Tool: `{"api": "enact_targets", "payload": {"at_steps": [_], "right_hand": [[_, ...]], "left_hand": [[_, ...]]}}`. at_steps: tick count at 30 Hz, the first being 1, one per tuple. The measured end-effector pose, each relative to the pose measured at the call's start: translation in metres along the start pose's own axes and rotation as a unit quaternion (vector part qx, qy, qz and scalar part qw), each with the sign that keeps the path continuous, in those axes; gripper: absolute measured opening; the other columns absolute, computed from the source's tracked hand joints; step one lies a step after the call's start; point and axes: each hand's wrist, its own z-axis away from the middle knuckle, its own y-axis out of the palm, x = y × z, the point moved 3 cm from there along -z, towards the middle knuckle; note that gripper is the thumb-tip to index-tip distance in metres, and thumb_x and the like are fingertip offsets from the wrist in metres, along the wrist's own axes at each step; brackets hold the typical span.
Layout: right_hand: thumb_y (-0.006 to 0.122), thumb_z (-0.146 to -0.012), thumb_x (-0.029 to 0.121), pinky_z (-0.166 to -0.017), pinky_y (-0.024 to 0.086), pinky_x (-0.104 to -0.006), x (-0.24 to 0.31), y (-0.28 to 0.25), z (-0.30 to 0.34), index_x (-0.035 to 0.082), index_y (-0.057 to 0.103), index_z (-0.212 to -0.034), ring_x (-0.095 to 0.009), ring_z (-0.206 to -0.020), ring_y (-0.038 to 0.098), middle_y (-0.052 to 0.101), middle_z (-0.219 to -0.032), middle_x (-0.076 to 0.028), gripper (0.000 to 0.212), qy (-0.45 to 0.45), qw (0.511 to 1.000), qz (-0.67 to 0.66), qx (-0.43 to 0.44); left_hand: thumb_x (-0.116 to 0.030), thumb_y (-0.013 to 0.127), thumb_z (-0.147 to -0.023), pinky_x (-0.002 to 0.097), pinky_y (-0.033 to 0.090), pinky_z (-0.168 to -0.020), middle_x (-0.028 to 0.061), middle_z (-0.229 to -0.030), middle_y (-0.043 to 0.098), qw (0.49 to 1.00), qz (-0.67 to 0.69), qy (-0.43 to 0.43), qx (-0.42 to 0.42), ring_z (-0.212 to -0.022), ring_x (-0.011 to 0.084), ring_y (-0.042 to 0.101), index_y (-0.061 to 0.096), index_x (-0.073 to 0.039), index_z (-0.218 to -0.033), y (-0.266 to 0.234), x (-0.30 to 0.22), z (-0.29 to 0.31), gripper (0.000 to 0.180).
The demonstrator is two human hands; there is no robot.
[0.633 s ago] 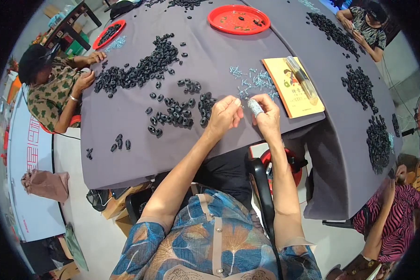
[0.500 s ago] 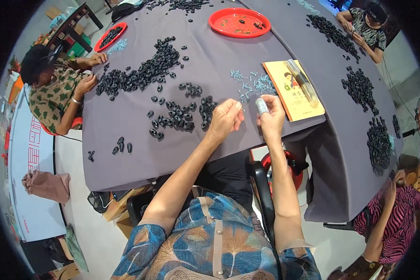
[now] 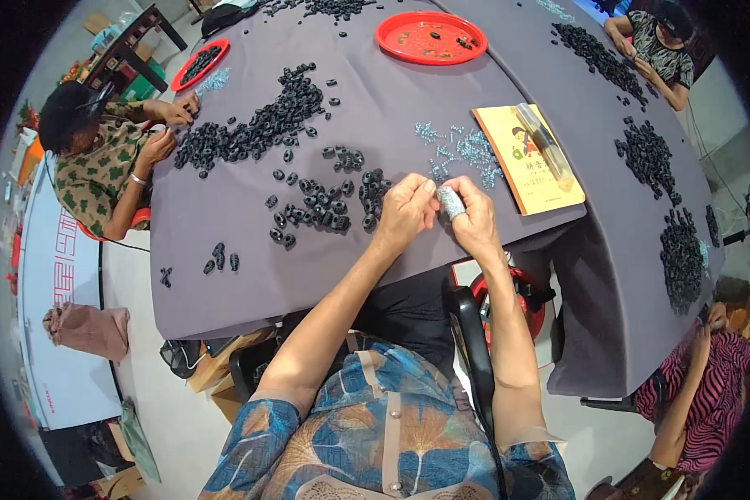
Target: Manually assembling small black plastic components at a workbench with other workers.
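My left hand (image 3: 406,213) is closed in a pinch just above the near edge of the cloth-covered table; whatever its fingers hold is hidden. Against its fingertips comes my right hand (image 3: 475,223), also pinched, with a pale speckled wrap (image 3: 451,202) around one digit. Any small part between the two hands is too small to make out. Left of my left hand lie loose black oval pieces (image 3: 315,206) with holes in them. Beyond my right hand, small silvery pieces (image 3: 467,152) are scattered on the cloth.
A yellow book (image 3: 532,179) with a clear tube-like case (image 3: 546,146) on it lies at the right. Farther off are a red tray (image 3: 431,57) and a long heap of black pieces (image 3: 254,133). Other people sit at left, far right and lower right.
My right hand has moved left and slightly inward, so its fingertips now meet those of my left hand. The left hand has barely moved.
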Motion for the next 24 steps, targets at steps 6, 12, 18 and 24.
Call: {"api": "enact_targets", "payload": {"at_steps": [6, 12, 18, 24], "right_hand": [[0.052, -0.081, 0.0, -0.061, 0.045, -0.0321, -0.006, 0.002, 0.002, -0.001, 0.055, -0.087, -0.019, -0.066, 0.058, 0.061, -0.074, -0.012, 0.007, -0.003, 1.0, -0.019, 0.0], [0.052, -0.081, -0.001, -0.062, 0.046, -0.0309, -0.011, 0.002, 0.002, -0.001, 0.056, -0.09, -0.018, -0.068, 0.058, 0.061, -0.074, -0.011, 0.01, 0.018, 0.998, -0.067, -0.01], [0.052, -0.081, 0.0, -0.064, 0.046, -0.0306, -0.007, 0.002, 0.001, -0.001, 0.056, -0.092, -0.018, -0.071, 0.058, 0.061, -0.08, -0.012, 0.012, 0.008, 0.998, -0.064, -0.023], [0.051, -0.08, 0.0, -0.066, 0.047, -0.031, -0.008, 0.003, -0.001, -0.001, 0.058, -0.091, -0.019, -0.072, 0.06, 0.062, -0.08, -0.011, 0.013, 0.002, 0.999, -0.04, 0.006]], "left_hand": [[-0.02, 0.044, -0.095, 0.019, 0.032, -0.038, 0.0021, -0.061, 0.053, 0.999, -0.041, -0.004, 0.003, -0.043, 0.0059, 0.044, 0.052, -0.002, -0.078, -0.001, 0.002, -0.001, 0.026], [-0.02, 0.043, -0.095, 0.019, 0.032, -0.038, 0.0014, -0.061, 0.052, 0.999, -0.055, -0.003, -0.002, -0.044, 0.0058, 0.045, 0.051, -0.003, -0.078, 0.0, 0.003, -0.001, 0.026], [-0.02, 0.042, -0.096, 0.0189, 0.031, -0.037, 0.002, -0.057, 0.051, 1.0, -0.003, 0.001, -0.012, -0.042, 0.0053, 0.043, 0.051, -0.003, -0.078, 0.0, 0.001, 0.001, 0.026], [-0.019, 0.042, -0.096, 0.019, 0.03, -0.035, 0.0026, -0.055, 0.051, 1.0, -0.007, -0.012, -0.007, -0.041, 0.0051, 0.042, 0.051, -0.002, -0.078, 0.0, 0.001, 0.0, 0.026]]}}
